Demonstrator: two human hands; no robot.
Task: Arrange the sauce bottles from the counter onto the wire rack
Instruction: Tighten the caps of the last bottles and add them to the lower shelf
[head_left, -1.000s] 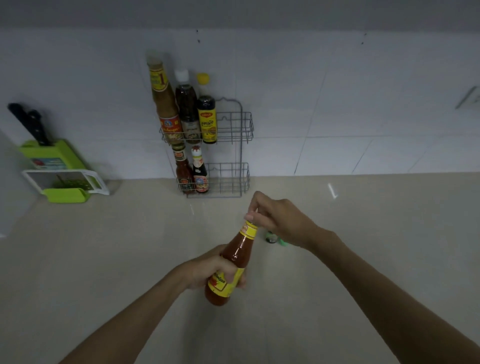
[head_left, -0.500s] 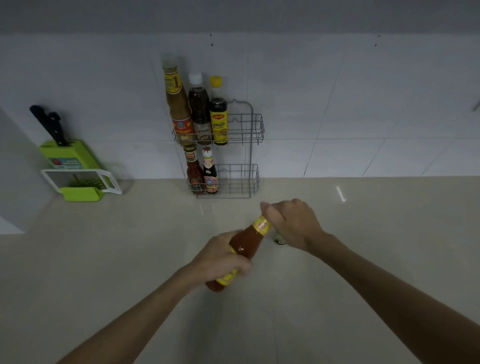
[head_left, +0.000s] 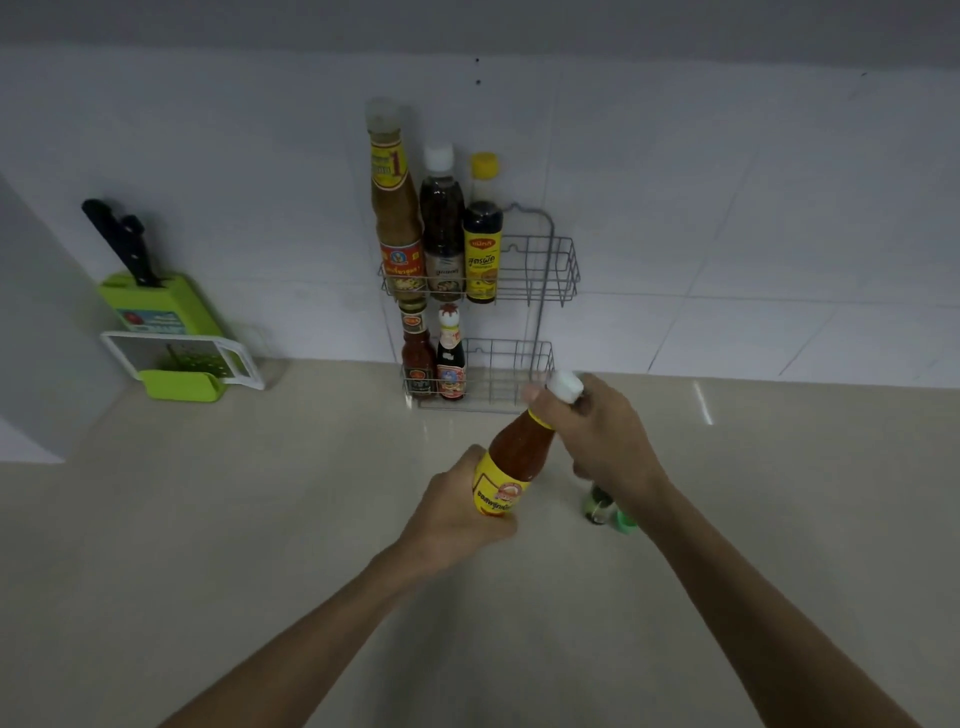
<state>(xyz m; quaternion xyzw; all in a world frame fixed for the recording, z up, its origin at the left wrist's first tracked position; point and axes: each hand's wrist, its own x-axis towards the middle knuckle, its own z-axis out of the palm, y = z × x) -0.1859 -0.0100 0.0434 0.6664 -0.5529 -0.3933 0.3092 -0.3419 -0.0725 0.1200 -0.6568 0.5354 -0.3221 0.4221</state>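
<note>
A red chilli sauce bottle (head_left: 514, 457) with a yellow label and white cap is held tilted above the counter. My left hand (head_left: 457, 514) grips its lower body. My right hand (head_left: 602, 436) is closed around its neck and cap. Behind it a two-tier wire rack (head_left: 545, 270) stands against the tiled wall. Its top tier holds three tall bottles (head_left: 441, 228) at the left. The bottom tier holds two small bottles (head_left: 434, 358) at the left. The right halves of both tiers hold nothing.
A small bottle (head_left: 597, 506) with a green cap (head_left: 626, 522) beside it sits on the beige counter (head_left: 260, 545), partly hidden under my right wrist. A green knife block (head_left: 156, 306) with a white slicer (head_left: 176, 358) stands at the back left.
Both hands have carried the sauce bottle up and toward the rack. The white cap now shows above my right hand. My view has shifted left, so the rack sits further right.
</note>
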